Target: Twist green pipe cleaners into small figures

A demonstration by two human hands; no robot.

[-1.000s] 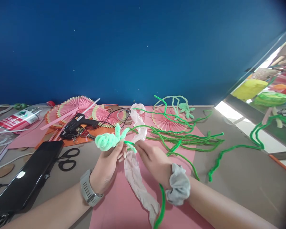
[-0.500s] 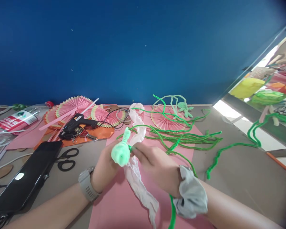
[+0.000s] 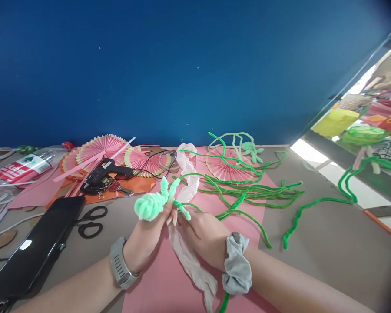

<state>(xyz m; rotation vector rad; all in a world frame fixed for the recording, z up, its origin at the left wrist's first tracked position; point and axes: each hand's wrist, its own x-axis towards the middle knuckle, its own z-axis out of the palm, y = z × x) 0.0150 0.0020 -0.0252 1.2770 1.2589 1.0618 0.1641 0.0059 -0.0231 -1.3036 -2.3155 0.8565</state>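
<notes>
Two hands meet over a pink paper sheet (image 3: 156, 282), working one light-green pipe-cleaner coil (image 3: 149, 205). The coil is a fuzzy knot held up above the sheet, with two short ends sticking up from its right side. The left hand (image 3: 148, 237) pinches it from below, fingers closed around its base; a grey watch (image 3: 120, 263) sits on that wrist. The right hand (image 3: 200, 232) is just beside, its fingertips closed on a darker green pipe-cleaner end (image 3: 182, 209) that sticks out of the coil, and a grey scrunchie (image 3: 236, 269) rings its wrist. A strip of pale pink crepe fabric (image 3: 189, 261) runs under both hands, from the far edge of the sheet down toward the near edge.

Beyond the right hand lies a tangle of green pipe cleaners (image 3: 254, 191), partly over a pleated pink paper fan (image 3: 226, 165). More pleated fans (image 3: 101, 150) lie to the far left, with a black glue gun (image 3: 102, 174) resting on them. Nearer, black scissors (image 3: 91, 219) lie beside a black phone (image 3: 35, 252) on the grey table (image 3: 329, 243). A plastic bottle (image 3: 22, 165) lies at the far left edge, under the blue wall (image 3: 182, 65).
</notes>
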